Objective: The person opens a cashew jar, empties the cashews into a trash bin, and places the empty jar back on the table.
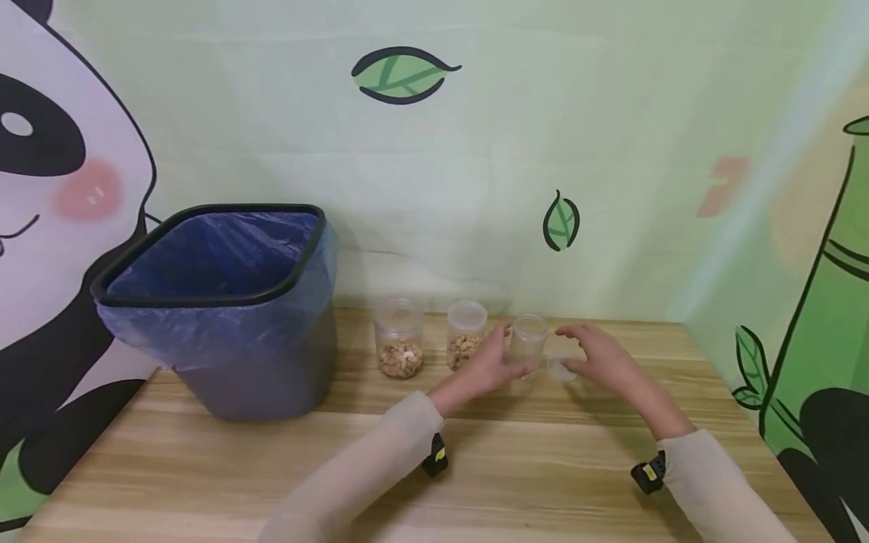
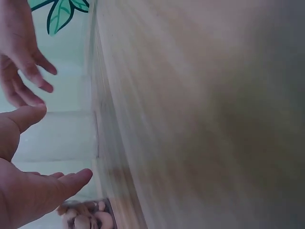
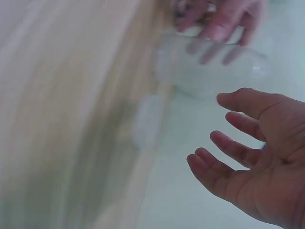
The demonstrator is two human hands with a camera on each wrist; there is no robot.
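Observation:
A clear, uncapped-looking jar (image 1: 529, 348) with nothing visible inside stands near the back of the wooden table. My left hand (image 1: 485, 360) is at its left side, thumb and fingers spread around it; in the left wrist view that hand (image 2: 35, 191) has straight fingers. Whether it touches the jar I cannot tell. A small translucent lid (image 1: 561, 369) lies right of the jar, also visible in the right wrist view as a blurred white disc (image 3: 147, 121). Over the lid hovers my right hand (image 1: 600, 358), its fingers loosely spread and holding nothing in the right wrist view.
Two lidded clear jars of nuts, one farther left (image 1: 399, 339) and one nearer (image 1: 466, 332), stand left of my left hand. A grey bin (image 1: 271, 369) with a blue liner takes up the table's left side. A printed cloth wall (image 1: 475, 166) rises behind.

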